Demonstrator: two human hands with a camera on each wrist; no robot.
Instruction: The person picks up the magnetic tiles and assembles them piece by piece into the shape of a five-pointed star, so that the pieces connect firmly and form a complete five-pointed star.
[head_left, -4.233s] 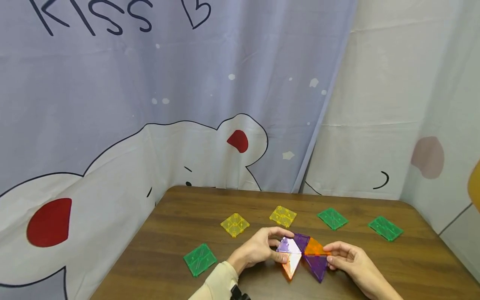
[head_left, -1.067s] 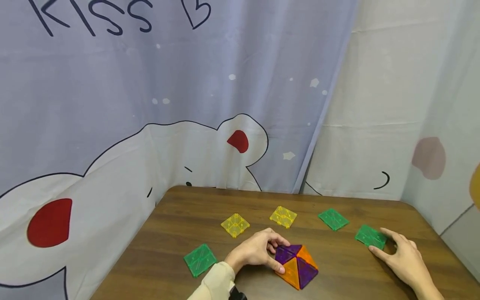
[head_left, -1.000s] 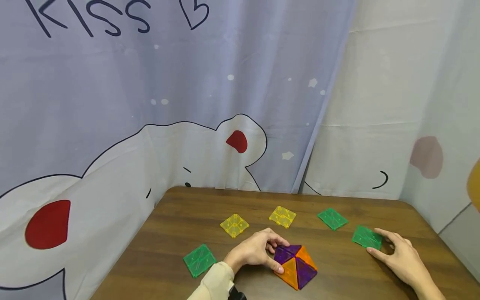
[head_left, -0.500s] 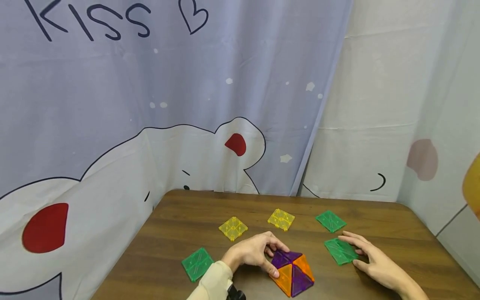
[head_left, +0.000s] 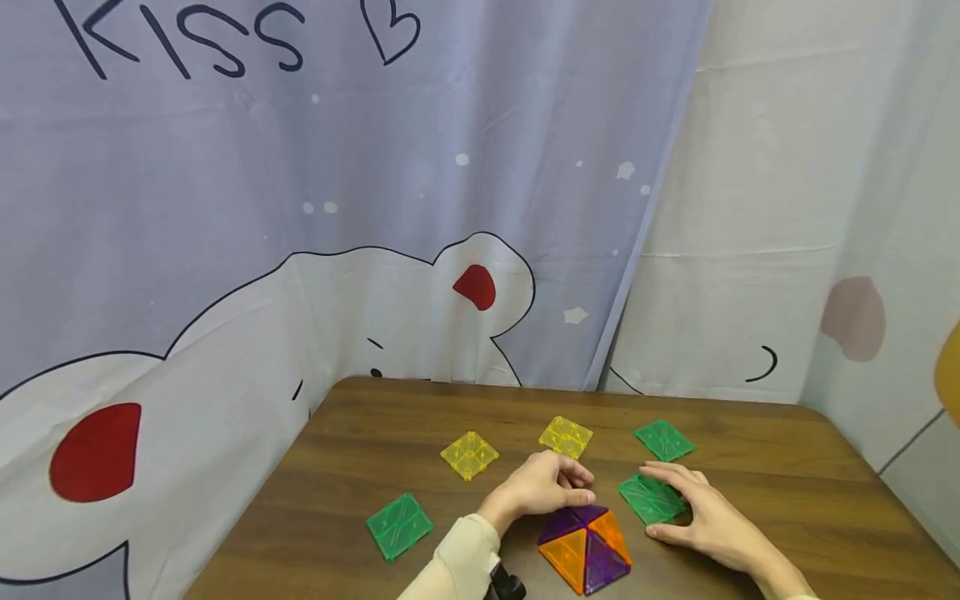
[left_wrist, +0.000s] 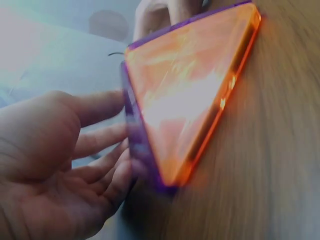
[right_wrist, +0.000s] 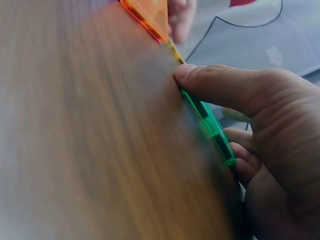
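Purple and orange translucent triangle tiles are joined edge to edge into a low pyramid (head_left: 585,552) on the table (head_left: 337,467). My left hand (head_left: 542,485) is at the pyramid's far side, thumb and fingers by a purple tile; in the left wrist view the loosely bent fingers (left_wrist: 102,135) meet or nearly meet its purple edge, behind an orange triangle (left_wrist: 185,90). My right hand (head_left: 708,518) holds a green square tile (head_left: 649,498) low over or on the table, thumb at the near edge and fingers at the far one. Its fingers partly cover the tile.
Two yellow square tiles (head_left: 469,455) lie behind the left hand. One green tile (head_left: 664,440) lies beyond the right hand, another green tile (head_left: 399,527) at the left. A printed curtain (head_left: 420,317) hangs behind the table's back edge.
The right hand has brought the green tile from the right toward the pyramid. The triangles, earlier partly unfolded, now form the pyramid. The left hand has shifted from its left side to its far side.
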